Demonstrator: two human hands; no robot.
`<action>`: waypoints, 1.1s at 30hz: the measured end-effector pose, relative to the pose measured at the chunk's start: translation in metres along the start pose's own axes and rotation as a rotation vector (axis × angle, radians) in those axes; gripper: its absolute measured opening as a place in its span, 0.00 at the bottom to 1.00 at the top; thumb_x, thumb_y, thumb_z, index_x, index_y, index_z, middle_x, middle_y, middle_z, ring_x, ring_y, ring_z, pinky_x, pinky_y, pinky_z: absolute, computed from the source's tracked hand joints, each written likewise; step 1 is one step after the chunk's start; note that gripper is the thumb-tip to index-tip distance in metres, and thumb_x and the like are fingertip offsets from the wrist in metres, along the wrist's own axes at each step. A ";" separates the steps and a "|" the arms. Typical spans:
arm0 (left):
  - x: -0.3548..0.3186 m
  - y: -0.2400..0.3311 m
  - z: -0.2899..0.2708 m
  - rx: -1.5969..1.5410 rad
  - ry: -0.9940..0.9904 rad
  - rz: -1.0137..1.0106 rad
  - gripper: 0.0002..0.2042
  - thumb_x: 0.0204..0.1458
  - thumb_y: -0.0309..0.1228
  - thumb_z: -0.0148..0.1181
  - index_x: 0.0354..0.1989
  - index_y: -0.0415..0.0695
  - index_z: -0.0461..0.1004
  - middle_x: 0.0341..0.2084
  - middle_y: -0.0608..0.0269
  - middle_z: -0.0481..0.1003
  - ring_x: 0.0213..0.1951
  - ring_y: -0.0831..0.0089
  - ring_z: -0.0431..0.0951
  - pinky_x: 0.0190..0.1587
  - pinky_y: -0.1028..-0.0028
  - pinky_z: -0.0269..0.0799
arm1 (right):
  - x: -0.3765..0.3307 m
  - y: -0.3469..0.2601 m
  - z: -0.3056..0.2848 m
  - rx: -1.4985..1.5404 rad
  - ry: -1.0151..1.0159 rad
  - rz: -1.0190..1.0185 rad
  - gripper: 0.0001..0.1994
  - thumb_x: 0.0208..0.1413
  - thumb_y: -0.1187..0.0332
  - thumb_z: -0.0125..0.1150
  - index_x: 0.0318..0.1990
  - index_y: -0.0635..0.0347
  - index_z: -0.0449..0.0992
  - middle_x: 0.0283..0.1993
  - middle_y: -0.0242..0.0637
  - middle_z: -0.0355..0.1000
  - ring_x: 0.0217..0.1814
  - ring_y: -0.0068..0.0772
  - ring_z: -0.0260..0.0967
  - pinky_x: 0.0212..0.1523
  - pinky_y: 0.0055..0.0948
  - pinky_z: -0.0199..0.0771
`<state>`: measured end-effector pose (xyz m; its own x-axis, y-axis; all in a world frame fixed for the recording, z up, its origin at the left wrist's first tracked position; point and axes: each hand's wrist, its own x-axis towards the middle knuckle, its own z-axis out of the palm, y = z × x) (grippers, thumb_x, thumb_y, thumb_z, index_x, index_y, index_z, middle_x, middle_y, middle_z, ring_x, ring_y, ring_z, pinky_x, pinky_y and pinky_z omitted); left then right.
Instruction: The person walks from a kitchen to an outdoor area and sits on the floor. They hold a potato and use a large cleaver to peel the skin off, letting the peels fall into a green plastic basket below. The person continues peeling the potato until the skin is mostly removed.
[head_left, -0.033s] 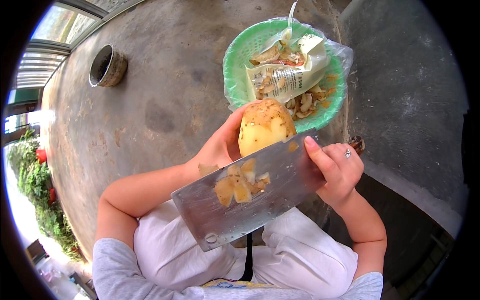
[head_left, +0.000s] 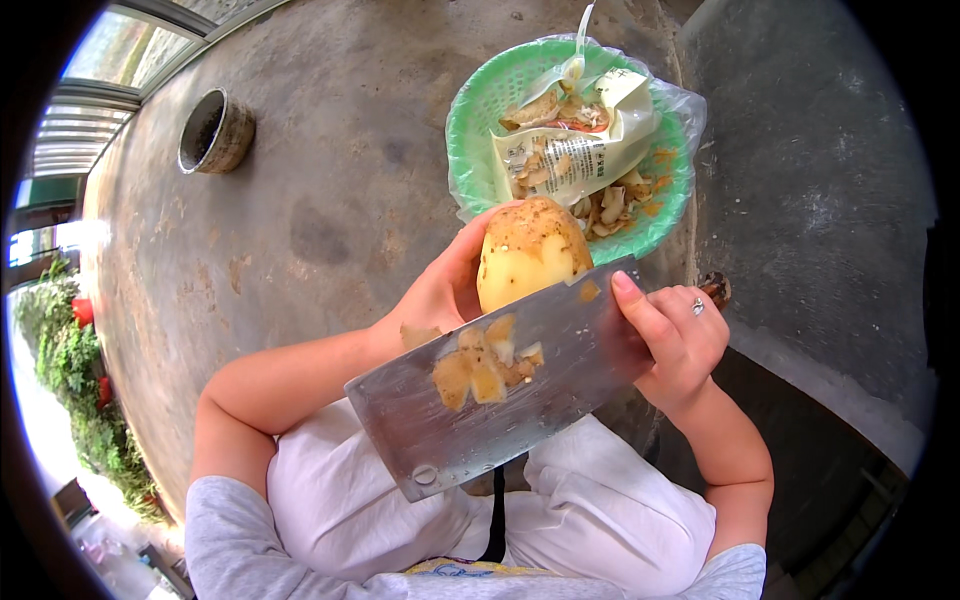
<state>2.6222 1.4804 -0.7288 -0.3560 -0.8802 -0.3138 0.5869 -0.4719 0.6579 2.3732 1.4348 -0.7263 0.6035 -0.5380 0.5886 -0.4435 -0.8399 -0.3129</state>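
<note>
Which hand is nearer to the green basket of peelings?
Right. The right hand, gripping the cleaver, sits just below the green basket rim. The left hand, cupping the potato, is lower-left, slightly farther from it.

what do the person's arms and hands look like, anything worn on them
Both forearms are bare, with grey short sleeves ending at the upper arms. The right hand wears a thin silver ring on one finger. The left hand shows no ring, glove or watch on the parts in view. No markings show on either arm.
</note>
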 end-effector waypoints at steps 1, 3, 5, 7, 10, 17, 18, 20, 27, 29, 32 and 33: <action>0.000 0.001 0.000 -0.010 -0.004 -0.011 0.55 0.41 0.25 0.79 0.75 0.46 0.44 0.70 0.62 0.57 0.71 0.67 0.59 0.71 0.63 0.57 | 0.000 0.001 -0.001 -0.001 -0.004 0.003 0.27 0.40 0.83 0.68 0.53 0.61 0.78 0.22 0.26 0.65 0.20 0.26 0.64 0.22 0.25 0.62; -0.002 0.000 0.000 -0.056 -0.029 -0.002 0.55 0.42 0.26 0.79 0.76 0.47 0.44 0.71 0.62 0.57 0.71 0.67 0.59 0.71 0.63 0.57 | -0.001 0.003 -0.001 -0.012 0.008 -0.005 0.27 0.39 0.84 0.68 0.53 0.62 0.78 0.22 0.26 0.65 0.20 0.26 0.64 0.23 0.25 0.62; -0.003 -0.001 0.000 -0.081 -0.047 -0.008 0.55 0.43 0.26 0.78 0.76 0.47 0.44 0.71 0.62 0.56 0.71 0.67 0.59 0.71 0.62 0.57 | -0.003 0.006 0.002 -0.023 0.040 0.002 0.26 0.40 0.82 0.68 0.53 0.60 0.79 0.23 0.26 0.64 0.20 0.26 0.63 0.23 0.26 0.61; -0.003 -0.001 0.001 -0.088 -0.060 -0.029 0.54 0.44 0.27 0.78 0.76 0.47 0.43 0.71 0.62 0.56 0.71 0.67 0.59 0.71 0.62 0.58 | -0.007 0.010 0.007 -0.035 0.091 0.024 0.25 0.40 0.77 0.69 0.52 0.57 0.81 0.24 0.28 0.61 0.20 0.27 0.60 0.22 0.27 0.60; -0.001 -0.004 -0.003 -0.127 -0.064 -0.042 0.54 0.44 0.28 0.78 0.76 0.47 0.43 0.71 0.62 0.57 0.71 0.68 0.59 0.71 0.62 0.59 | -0.006 0.010 0.007 -0.003 0.072 0.051 0.25 0.40 0.78 0.69 0.52 0.57 0.81 0.24 0.29 0.61 0.20 0.28 0.61 0.23 0.27 0.60; -0.001 -0.012 -0.035 0.542 -0.190 0.094 0.50 0.46 0.21 0.74 0.75 0.46 0.45 0.68 0.62 0.61 0.69 0.69 0.60 0.69 0.63 0.60 | -0.010 0.029 0.010 0.057 0.023 0.332 0.24 0.42 0.85 0.64 0.50 0.58 0.81 0.21 0.35 0.64 0.21 0.32 0.65 0.26 0.27 0.66; -0.003 -0.002 -0.013 0.393 -0.137 0.021 0.50 0.45 0.21 0.74 0.75 0.45 0.45 0.68 0.62 0.61 0.69 0.70 0.61 0.69 0.63 0.60 | -0.011 0.034 0.009 0.101 -0.001 0.426 0.24 0.42 0.86 0.63 0.50 0.58 0.82 0.22 0.36 0.65 0.22 0.32 0.67 0.27 0.26 0.67; -0.002 0.000 -0.002 0.194 -0.085 -0.005 0.50 0.43 0.19 0.74 0.74 0.45 0.46 0.68 0.63 0.60 0.69 0.69 0.60 0.69 0.63 0.59 | -0.013 0.038 0.005 0.221 -0.065 0.636 0.24 0.45 0.87 0.61 0.51 0.58 0.81 0.24 0.39 0.70 0.25 0.29 0.71 0.31 0.22 0.70; 0.011 -0.006 -0.015 -0.218 -0.196 -0.116 0.47 0.48 0.18 0.71 0.74 0.48 0.46 0.69 0.58 0.59 0.68 0.66 0.63 0.68 0.61 0.63 | -0.003 0.014 -0.002 0.126 -0.002 0.239 0.25 0.39 0.84 0.66 0.51 0.59 0.81 0.21 0.33 0.64 0.20 0.29 0.65 0.23 0.27 0.65; 0.018 -0.002 -0.012 -0.721 -0.003 -0.383 0.47 0.49 0.19 0.71 0.74 0.48 0.45 0.69 0.56 0.59 0.69 0.64 0.63 0.68 0.60 0.64 | 0.001 0.006 0.000 0.119 0.016 0.147 0.26 0.38 0.80 0.68 0.51 0.57 0.81 0.20 0.30 0.61 0.18 0.29 0.61 0.21 0.27 0.61; 0.007 -0.012 -0.008 -0.161 -0.100 -0.028 0.49 0.48 0.20 0.73 0.75 0.48 0.46 0.70 0.56 0.59 0.69 0.65 0.62 0.68 0.62 0.63 | 0.000 0.005 0.002 0.061 0.022 0.071 0.26 0.38 0.81 0.68 0.52 0.58 0.80 0.20 0.28 0.61 0.18 0.27 0.61 0.21 0.26 0.60; 0.006 -0.013 -0.009 -0.121 -0.122 -0.003 0.48 0.49 0.21 0.72 0.75 0.48 0.46 0.70 0.57 0.59 0.69 0.65 0.62 0.68 0.62 0.63 | 0.001 0.005 0.001 0.055 0.013 0.045 0.26 0.39 0.83 0.68 0.52 0.59 0.79 0.20 0.27 0.62 0.18 0.26 0.61 0.21 0.26 0.60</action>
<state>2.6191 1.4805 -0.7457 -0.4391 -0.8697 -0.2254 0.6665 -0.4835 0.5675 2.3724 1.4297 -0.7284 0.5751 -0.5742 0.5827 -0.4326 -0.8180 -0.3791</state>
